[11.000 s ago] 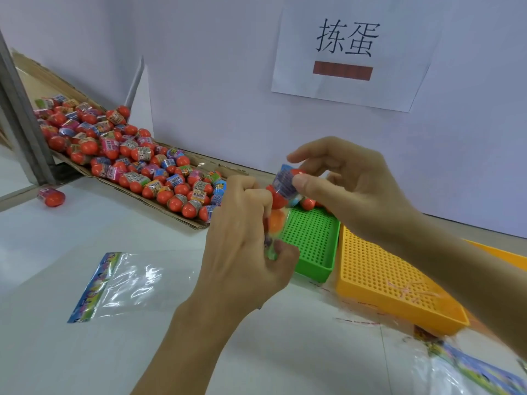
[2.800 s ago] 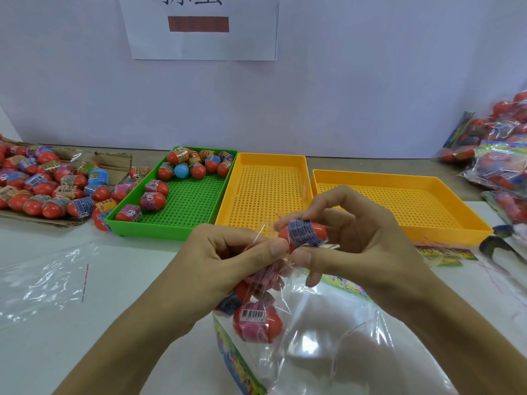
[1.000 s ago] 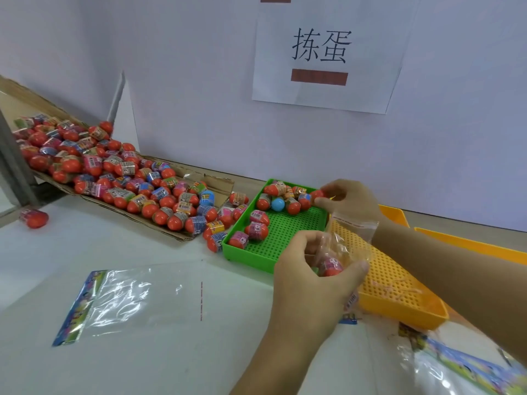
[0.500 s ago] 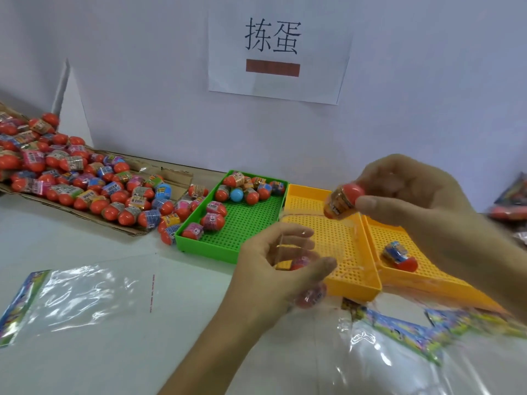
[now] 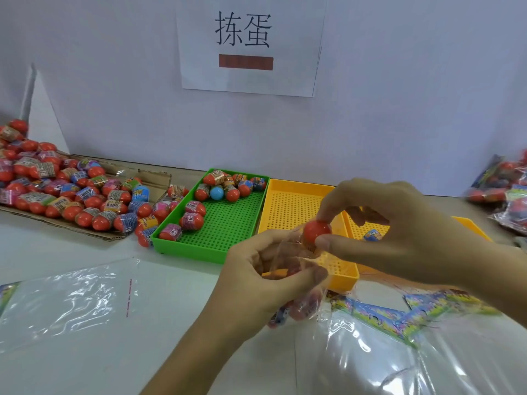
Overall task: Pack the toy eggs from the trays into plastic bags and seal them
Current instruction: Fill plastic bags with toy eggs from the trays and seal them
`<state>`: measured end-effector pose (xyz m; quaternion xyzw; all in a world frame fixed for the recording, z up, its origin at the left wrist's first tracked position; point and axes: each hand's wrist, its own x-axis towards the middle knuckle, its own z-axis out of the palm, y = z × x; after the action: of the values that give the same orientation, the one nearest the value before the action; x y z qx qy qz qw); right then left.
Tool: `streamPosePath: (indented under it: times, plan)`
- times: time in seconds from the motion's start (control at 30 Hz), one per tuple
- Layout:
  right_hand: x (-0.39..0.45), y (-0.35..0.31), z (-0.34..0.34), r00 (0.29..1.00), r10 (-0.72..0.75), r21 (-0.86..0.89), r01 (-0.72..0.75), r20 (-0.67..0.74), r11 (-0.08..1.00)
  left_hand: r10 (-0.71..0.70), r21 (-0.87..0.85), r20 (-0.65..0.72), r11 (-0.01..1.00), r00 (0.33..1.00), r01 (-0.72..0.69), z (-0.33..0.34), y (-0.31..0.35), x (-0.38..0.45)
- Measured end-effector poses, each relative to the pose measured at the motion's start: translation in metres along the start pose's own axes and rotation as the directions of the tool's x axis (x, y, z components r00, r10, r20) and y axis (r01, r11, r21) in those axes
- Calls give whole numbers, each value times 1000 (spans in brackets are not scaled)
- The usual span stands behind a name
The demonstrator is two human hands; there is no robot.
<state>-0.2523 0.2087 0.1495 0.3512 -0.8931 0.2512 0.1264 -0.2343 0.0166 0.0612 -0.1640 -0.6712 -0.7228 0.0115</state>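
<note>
Red toy egg [image 5: 316, 231] pinched in the right hand [image 5: 399, 232] enters the plastic bag [image 5: 296, 277] gripped by the left hand [image 5: 268, 283], apparently mid-filling near the desk's [image 5: 171, 309] front edge; release comes next.

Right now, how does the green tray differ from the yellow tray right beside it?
The green tray holds about a dozen toy eggs, one plain blue; the yellow tray beside it looks empty where visible. The green tray is in full view; the hands and a clear bag cover the yellow tray's near right corner. Both are shallow perforated plastic trays, side by side.

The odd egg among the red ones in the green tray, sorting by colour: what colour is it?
Plain light blue, head view.
</note>
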Motion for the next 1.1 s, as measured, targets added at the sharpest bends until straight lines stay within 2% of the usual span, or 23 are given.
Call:
streamPosePath:
  times: [0.17, 0.27, 0.33, 0.4, 0.47, 0.5, 0.53, 0.57, 0.63, 0.73, 0.9, 1.0, 1.1]
  plan:
    - [3, 2, -2, 985, -13, -147, 39, 174, 988, -39, -40, 19, 998, 999, 40, 5, -2, -1]
    - [2, 5, 0, 934, 25, -235, 63, 356, 970, -78, -82, 30, 993, 996, 81, 9, -5, -2]
    - [1, 5, 0, 909, 59, -225, 39, 413, 974, -96, -96, 44, 990, 994, 100, 12, -6, -3]
    - [-2, 5, 0, 932, 90, -133, -46, 351, 990, -110, -142, 32, 983, 993, 113, 12, -4, -3]
    - [-8, 6, 5, 978, 184, 114, -195, 95, 974, -149, -204, -17, 969, 989, 142, 10, 1, -1]
    - [-12, 6, 9, 962, 266, 255, -243, -59, 936, -175, -239, -40, 958, 984, 161, 8, 3, 0]
    - [-16, 6, 13, 918, 361, 363, -284, -166, 887, -197, -281, -48, 943, 979, 175, 5, 6, 1]
    - [-20, 4, 19, 870, 449, 444, -326, -206, 835, -209, -323, -44, 928, 977, 184, 3, 9, 2]
    - [-28, -2, 33, 828, 544, 538, -402, -131, 741, -210, -376, -29, 908, 977, 184, 0, 12, 2]
    - [-32, -13, 56, 834, 552, 637, -438, 22, 635, -203, -389, -3, 902, 979, 186, 3, 14, -1]
    - [-34, -14, 68, 794, 608, 784, -383, 8, 489, -231, -331, 63, 913, 971, 239, 8, 8, 3]
    - [-40, -10, 66, 782, 624, 830, -347, -1, 437, -144, -192, 143, 967, 979, 170, 8, 1, -2]
    - [-45, -9, 63, 784, 620, 828, -341, -10, 444, -76, -76, 76, 994, 994, 82, 10, -3, -5]
